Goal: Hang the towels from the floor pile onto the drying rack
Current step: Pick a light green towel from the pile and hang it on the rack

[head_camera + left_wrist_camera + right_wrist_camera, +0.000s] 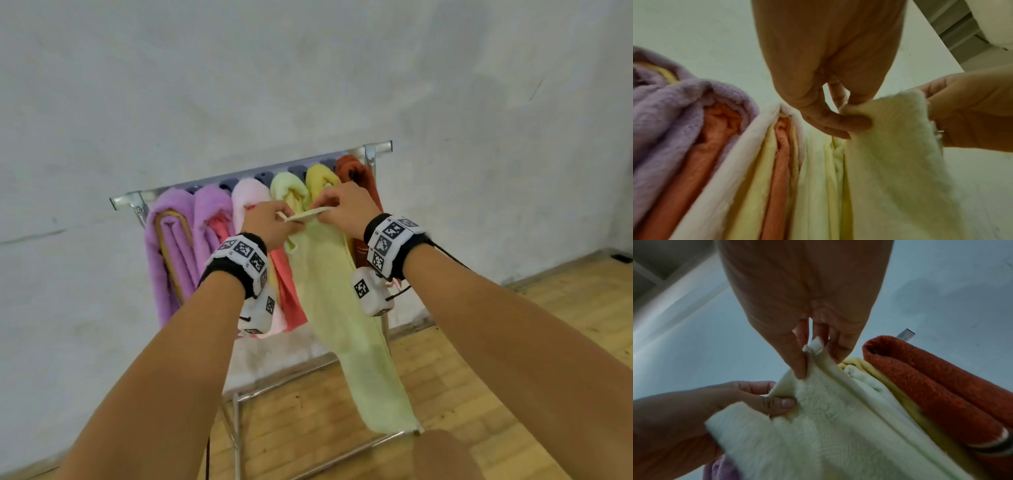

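A long pale green towel (356, 329) hangs down in front of the metal drying rack (376, 148). My left hand (274, 222) pinches its top edge on the left, and my right hand (339, 207) pinches the same edge on the right. In the left wrist view the thumb and fingers of the left hand (840, 120) clamp the towel (888, 146). In the right wrist view the right hand (807, 360) pinches a folded corner of the towel (828, 426). Purple (171, 246), pink (248, 195), light green (287, 186), yellow (320, 176) and rust-orange (354, 169) towels hang over the rack.
The rack stands against a white wall (308, 75). Its lower metal bars (291, 380) cross above a wooden floor (479, 359). The towel's lower end reaches down near a front bar (376, 442). No floor pile is in view.
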`<action>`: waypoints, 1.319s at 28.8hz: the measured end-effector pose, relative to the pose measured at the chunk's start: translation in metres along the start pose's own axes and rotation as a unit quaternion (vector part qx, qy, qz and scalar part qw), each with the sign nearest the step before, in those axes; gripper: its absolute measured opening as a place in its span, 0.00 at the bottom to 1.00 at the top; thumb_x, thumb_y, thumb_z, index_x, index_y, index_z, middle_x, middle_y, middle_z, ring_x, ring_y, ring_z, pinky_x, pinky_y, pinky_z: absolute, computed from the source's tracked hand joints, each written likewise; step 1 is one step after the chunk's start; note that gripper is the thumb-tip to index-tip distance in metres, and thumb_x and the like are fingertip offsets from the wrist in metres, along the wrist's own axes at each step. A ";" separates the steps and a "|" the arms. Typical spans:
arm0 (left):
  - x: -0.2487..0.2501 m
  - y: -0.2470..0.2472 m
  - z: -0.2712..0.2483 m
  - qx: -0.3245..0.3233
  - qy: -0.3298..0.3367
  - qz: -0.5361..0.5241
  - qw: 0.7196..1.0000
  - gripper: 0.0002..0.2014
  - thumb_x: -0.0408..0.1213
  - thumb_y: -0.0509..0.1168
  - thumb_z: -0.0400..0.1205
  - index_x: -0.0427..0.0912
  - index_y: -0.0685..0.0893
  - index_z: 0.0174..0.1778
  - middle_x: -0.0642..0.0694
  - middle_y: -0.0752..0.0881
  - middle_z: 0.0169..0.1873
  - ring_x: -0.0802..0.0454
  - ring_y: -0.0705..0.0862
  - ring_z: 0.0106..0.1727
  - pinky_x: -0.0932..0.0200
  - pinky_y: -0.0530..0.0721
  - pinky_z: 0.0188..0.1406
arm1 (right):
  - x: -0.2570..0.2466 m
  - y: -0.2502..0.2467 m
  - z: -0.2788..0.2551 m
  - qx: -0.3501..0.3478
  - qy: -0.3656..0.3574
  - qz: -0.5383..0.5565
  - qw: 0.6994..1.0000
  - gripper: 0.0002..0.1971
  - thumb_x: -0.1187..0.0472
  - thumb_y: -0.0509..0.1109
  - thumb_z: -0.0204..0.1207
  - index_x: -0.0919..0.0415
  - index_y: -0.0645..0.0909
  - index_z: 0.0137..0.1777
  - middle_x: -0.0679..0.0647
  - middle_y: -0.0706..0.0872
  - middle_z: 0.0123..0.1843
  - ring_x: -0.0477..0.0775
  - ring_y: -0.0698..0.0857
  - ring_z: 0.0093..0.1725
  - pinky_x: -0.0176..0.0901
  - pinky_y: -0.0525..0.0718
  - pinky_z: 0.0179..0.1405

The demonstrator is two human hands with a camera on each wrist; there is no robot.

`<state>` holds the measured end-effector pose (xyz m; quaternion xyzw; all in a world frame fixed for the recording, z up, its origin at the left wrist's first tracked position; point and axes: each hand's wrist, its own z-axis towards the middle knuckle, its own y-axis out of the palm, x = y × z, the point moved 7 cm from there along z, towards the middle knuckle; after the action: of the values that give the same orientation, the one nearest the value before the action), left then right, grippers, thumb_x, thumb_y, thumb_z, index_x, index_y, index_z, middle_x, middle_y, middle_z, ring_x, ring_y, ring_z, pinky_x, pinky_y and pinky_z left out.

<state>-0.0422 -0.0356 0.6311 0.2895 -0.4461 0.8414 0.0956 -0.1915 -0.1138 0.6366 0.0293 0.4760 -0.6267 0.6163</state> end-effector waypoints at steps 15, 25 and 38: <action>0.024 -0.011 0.030 -0.005 -0.070 -0.150 0.986 0.10 0.24 0.64 0.78 0.40 0.89 0.42 0.41 0.89 0.41 0.53 0.86 0.38 0.59 0.88 0.42 | -0.023 -0.003 0.015 -0.102 -0.022 -0.020 0.994 0.29 0.39 0.71 0.76 0.70 0.82 0.34 0.58 0.70 0.29 0.56 0.69 0.30 0.48 0.66 0.31; 0.021 -0.015 0.026 -0.002 -0.052 -0.114 0.992 0.13 0.29 0.61 0.79 0.45 0.89 0.38 0.45 0.86 0.36 0.49 0.82 0.37 0.56 0.84 0.41 | -0.026 -0.005 0.017 -0.109 -0.048 -0.068 0.991 0.07 0.60 0.72 0.77 0.59 0.92 0.44 0.52 0.85 0.32 0.52 0.79 0.34 0.47 0.79 0.38; 0.023 0.004 0.006 -0.020 -0.123 -0.412 0.903 0.05 0.36 0.62 0.74 0.42 0.82 0.40 0.46 0.79 0.34 0.51 0.77 0.35 0.58 0.77 0.35 | -0.017 -0.027 0.028 -0.028 0.027 0.098 0.994 0.06 0.51 0.82 0.67 0.51 0.94 0.40 0.40 0.91 0.34 0.39 0.88 0.40 0.40 0.87 0.45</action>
<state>-0.0597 -0.0452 0.6439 0.5470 -0.3119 0.6754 0.3839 -0.1940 -0.1244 0.6777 0.0753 0.5044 -0.5487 0.6624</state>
